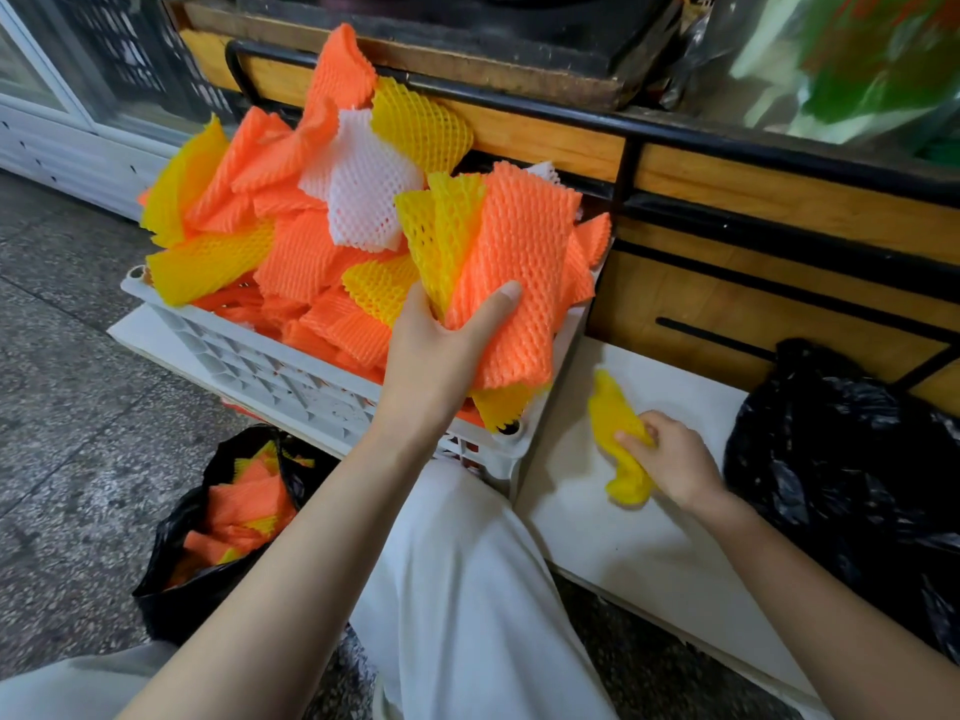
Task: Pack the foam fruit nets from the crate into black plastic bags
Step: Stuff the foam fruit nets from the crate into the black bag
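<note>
A white plastic crate [270, 366] is heaped with orange, yellow and white foam fruit nets [322, 210]. Over the crate's right end my left hand [441, 345] grips a bunch of orange and yellow nets [514, 262]. To the right, my right hand [670, 454] holds a crumpled yellow net [615, 423] on a white board [623, 543]. An open black plastic bag [176, 563] on the floor at lower left holds orange and yellow nets. A second black bag [841, 459] sits at the right on the board.
The crate rests on a low white platform against a wooden counter with black metal rails [727, 200]. My leg in white trousers [467, 589] lies between the two bags. Grey stone floor [67, 356] spreads to the left.
</note>
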### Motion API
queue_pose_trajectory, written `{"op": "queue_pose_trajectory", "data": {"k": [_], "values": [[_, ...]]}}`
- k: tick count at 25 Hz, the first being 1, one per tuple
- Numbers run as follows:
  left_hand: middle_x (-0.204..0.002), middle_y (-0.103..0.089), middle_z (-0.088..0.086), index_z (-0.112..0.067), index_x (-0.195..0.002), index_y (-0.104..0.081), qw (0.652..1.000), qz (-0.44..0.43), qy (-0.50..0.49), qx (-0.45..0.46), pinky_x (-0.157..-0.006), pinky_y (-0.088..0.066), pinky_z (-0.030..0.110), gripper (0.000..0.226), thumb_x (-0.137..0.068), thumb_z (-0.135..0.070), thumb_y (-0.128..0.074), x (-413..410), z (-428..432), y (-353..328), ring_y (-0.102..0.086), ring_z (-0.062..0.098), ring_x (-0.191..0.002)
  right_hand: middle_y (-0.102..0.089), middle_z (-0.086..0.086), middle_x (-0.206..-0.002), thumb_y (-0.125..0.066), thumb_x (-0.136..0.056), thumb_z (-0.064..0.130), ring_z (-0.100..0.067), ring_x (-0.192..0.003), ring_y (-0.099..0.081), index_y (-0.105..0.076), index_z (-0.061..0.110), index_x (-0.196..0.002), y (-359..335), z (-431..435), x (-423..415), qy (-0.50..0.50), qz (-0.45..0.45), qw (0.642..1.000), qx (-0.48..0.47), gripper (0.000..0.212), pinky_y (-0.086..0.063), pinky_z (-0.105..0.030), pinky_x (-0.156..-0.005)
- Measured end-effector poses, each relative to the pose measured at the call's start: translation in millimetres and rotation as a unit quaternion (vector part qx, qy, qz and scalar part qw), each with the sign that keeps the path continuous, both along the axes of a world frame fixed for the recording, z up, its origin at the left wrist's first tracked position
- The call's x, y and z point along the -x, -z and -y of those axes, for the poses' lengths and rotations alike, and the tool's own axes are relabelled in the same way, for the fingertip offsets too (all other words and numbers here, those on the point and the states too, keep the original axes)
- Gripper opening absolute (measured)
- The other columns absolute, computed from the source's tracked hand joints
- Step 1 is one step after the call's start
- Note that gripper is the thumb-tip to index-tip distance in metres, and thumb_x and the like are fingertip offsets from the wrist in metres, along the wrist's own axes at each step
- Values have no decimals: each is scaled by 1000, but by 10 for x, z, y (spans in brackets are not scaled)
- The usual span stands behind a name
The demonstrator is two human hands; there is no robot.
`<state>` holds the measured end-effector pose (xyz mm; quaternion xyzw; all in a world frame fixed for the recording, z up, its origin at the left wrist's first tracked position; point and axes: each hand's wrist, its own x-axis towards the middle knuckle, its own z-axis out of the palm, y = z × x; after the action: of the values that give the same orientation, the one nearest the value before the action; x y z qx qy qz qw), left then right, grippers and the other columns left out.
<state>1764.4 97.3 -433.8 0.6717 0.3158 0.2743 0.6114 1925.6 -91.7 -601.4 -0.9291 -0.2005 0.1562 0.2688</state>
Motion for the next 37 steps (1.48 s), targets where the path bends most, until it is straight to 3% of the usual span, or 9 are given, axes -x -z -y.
{"op": "queue_pose_trajectory", "data": {"k": [4, 7, 10, 12, 17, 21, 27, 33, 37], "values": [[-107, -65, -10, -30, -109, -52, 996, 69, -63, -14, -84, -56, 39, 46, -69, -46, -69, 176, -46, -136, -66, 8, -95, -53, -2, -66, -58, -91, 28, -19, -64, -50, -56, 13, -89, -647, -91, 215, 60, 42, 973, -221, 15, -36, -26, -55], [-114, -63, -5, -19, -121, -49, 985, 113, -109, -65, -87, -53, 32, 55, -74, -40, -69, 357, -98, -207, -64, 6, -100, -56, 0, -70, -58, -91, 25, -12, -61, -49, -54, 22, -86, -1245, -326, 554, -2, 55, 938, -343, 7, -39, -28, -56], [-117, -61, -4, -18, -122, -47, 979, 125, -129, -101, -87, -49, 24, 56, -75, -38, -68, 539, -142, -215, -61, 5, -104, -54, 9, -81, -59, -91, 25, -1, -68, -52, -46, 31, -94, -1717, -668, 921, -65, 73, 900, -424, 15, -43, -17, -62], [-118, -60, -4, -18, -123, -47, 977, 117, -143, -103, -84, -48, 20, 57, -75, -39, -69, 700, -234, -150, -60, 4, -105, -56, 11, -85, -59, -89, 28, -4, -76, -57, -45, 30, -97, -1872, -946, 1174, -103, 69, 886, -446, 17, -47, -23, -68], [-117, -54, 3, -19, -122, -48, 962, 45, -225, -149, -96, -45, 38, 56, -75, -38, -72, 1250, -568, 209, -53, 17, -112, -61, -2, -96, -62, -83, 30, -16, -83, -58, -47, 16, -104, -1638, -1706, 1767, -190, 124, 908, -353, 29, -47, -32, -70], [-116, -45, 5, -10, -136, -38, 960, -54, -224, -162, -102, -33, 29, 80, -69, -49, -55, 1747, -753, 642, -41, 16, -114, -64, -9, -96, -59, -85, 25, -26, -90, -62, -53, 12, -103, -1215, -2148, 2144, -289, 53, 925, -241, 23, -48, -40, -79], [-117, -42, 7, -18, -149, -25, 968, -85, -223, -79, -102, -22, 17, 82, -80, -63, -18, 2204, -971, 1177, -34, 10, -111, -59, -3, -124, -59, -57, 78, -16, -117, -55, -46, 15, -125, -690, -2586, 2576, -352, -126, 921, -105, 94, -46, -40, -98], [-109, -37, -24, -25, -141, -37, 962, -44, -264, 54, -108, -31, 33, 73, -82, -65, -23, 2303, -1156, 1541, -40, 2, -115, -43, -4, -133, -76, -67, 52, -19, -125, -44, -27, 11, -130, -299, -3007, 2729, -314, -165, 935, 17, 90, -38, -24, -91], [-119, -40, -15, -37, -138, -36, 957, -50, -255, 127, -107, -37, 43, 49, -92, -55, -32, 2331, -1441, 1889, -43, -1, -118, -43, -2, -133, -79, -65, 50, -16, -126, -43, -33, 18, -139, 102, -3363, 2758, -314, -130, 940, 1, 92, -35, -21, -93]]}}
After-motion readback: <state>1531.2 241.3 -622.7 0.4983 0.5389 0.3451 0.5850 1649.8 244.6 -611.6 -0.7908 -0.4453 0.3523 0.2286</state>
